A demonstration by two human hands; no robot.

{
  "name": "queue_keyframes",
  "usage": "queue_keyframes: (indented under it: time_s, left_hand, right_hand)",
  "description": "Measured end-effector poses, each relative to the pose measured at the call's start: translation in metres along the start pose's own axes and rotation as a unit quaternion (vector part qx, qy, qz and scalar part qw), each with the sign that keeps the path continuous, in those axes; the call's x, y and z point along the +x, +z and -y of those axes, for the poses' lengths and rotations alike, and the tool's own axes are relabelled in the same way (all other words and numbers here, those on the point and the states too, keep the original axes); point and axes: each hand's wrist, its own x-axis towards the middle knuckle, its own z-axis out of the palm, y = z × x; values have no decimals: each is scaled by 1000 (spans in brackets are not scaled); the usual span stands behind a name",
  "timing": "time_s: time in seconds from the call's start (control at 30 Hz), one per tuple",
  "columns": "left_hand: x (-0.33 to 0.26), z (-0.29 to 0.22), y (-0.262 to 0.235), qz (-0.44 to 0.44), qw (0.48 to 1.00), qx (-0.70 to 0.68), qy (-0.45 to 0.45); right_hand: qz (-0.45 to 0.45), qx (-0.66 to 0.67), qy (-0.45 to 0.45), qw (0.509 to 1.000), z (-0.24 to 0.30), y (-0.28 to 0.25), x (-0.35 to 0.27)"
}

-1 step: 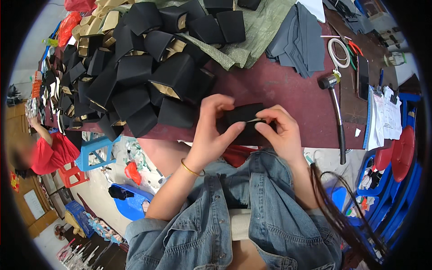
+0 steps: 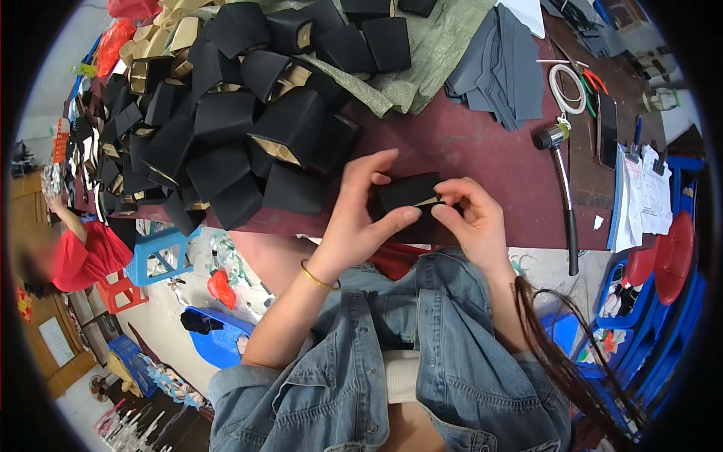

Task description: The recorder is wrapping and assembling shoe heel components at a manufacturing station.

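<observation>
In front of me, just over the near edge of the table, I hold a small black-covered block [image 2: 407, 190] that looks like a shoe heel. Its covering parts along a pale slit on the side facing me. My left hand [image 2: 363, 200] grips the block's left end, thumb along the front and fingers partly hidden behind. At the right end of the slit, my right hand [image 2: 473, 215] pinches the edge of the black covering between thumb and forefinger. A heap of similar black-covered blocks [image 2: 226, 117], with tan undersides, lies to the left of my hands.
Dark grey sheets [image 2: 497, 68] are stacked at the back right of the maroon table [image 2: 482, 151]. A hammer [image 2: 563, 181], a white tape roll [image 2: 567, 89], a phone [image 2: 606, 129] and papers [image 2: 644, 192] lie right. A person in red [image 2: 90, 256] is at far left.
My right hand has shifted slightly right and the pale slit looks a little wider. My left fingers have lifted slightly, while the block stays nearly in place.
</observation>
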Motion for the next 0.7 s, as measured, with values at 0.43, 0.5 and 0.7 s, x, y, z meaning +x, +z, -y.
queue_keyframes:
  time_s: [0.43, 0.5, 0.7]
  left_hand:
    - [-7, -5, 2, 143, 954, 226, 137]
    - [-6, 6, 8, 54, 929, 189, 313]
    - [-12, 29, 51, -91, 938, -333, 35]
  right_hand:
    - [173, -217, -79, 958, 21, -24, 11]
    - [178, -197, -62, 962, 23, -18, 6]
    - [-20, -137, -171, 975, 7, 33, 5]
